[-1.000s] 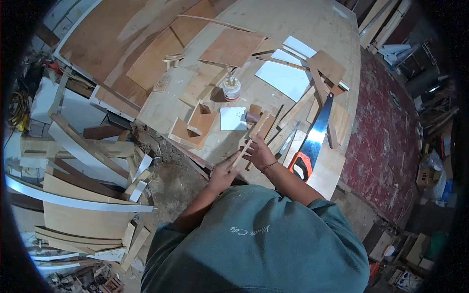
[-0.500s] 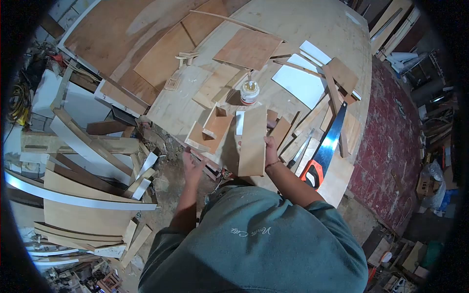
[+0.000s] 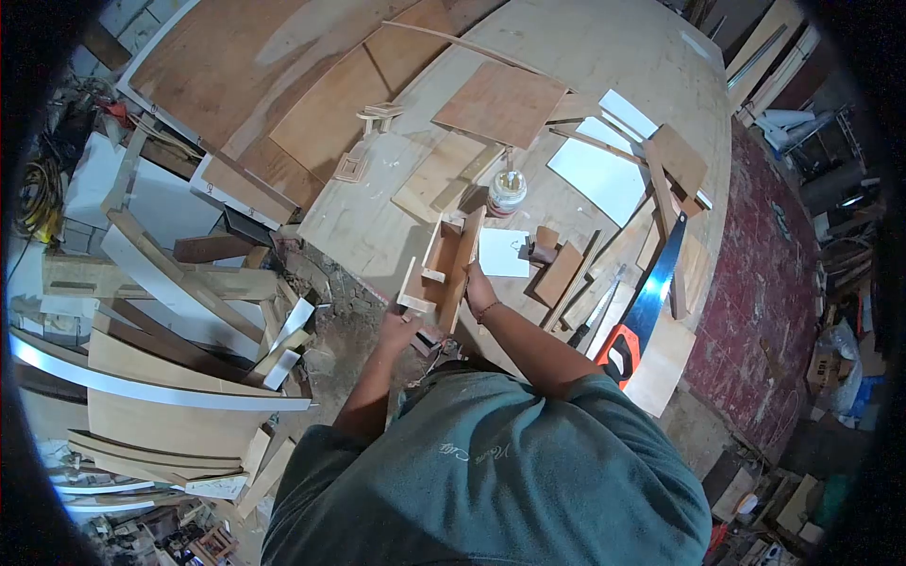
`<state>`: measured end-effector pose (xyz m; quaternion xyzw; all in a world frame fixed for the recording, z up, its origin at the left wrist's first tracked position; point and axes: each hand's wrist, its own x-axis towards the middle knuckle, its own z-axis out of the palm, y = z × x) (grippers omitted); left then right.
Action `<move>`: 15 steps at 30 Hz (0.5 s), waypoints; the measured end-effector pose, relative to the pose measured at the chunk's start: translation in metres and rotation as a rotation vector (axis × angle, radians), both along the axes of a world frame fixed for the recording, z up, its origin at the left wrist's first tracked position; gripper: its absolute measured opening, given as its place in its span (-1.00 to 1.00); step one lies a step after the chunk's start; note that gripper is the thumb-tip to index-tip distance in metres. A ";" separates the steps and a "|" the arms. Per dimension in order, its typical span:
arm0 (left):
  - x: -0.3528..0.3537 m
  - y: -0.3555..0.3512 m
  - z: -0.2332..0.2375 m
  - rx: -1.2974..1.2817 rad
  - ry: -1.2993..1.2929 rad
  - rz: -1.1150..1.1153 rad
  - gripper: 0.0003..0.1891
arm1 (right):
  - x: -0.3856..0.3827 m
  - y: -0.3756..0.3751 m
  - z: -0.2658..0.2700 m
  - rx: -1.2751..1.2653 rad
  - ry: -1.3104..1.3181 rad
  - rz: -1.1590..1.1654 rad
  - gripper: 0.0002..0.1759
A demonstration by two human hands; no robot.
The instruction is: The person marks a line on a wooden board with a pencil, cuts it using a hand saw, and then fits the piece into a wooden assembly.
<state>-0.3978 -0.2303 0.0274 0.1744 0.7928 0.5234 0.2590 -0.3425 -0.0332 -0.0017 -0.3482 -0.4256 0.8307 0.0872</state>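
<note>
Along angular wooden box (image 3: pixel 417 303), right hand (image 3: pixel 479 287) holds long flat panel (image 3: pixel 461 271).

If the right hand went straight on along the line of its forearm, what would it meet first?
The right hand would meet the wooden board it is touching; beyond that, apparently, the open wooden box, though depth is hard to judge from one view.

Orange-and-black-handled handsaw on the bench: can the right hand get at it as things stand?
Probably, but not without letting go: the right hand holds the flat brown wooden board. Nothing covers the handsaw's handle.
</note>
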 end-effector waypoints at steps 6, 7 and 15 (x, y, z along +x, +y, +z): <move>-0.031 0.012 0.013 -0.030 -0.261 -0.053 -0.53 | 0.001 0.010 0.023 0.029 -0.079 0.140 -0.54; -0.046 0.015 -0.025 0.140 -0.497 0.042 -0.46 | 0.000 0.009 0.025 0.050 -0.049 0.137 -0.46; -0.072 0.079 -0.039 0.579 -0.991 -0.244 -0.58 | -0.007 0.016 0.032 0.024 -0.005 0.371 0.07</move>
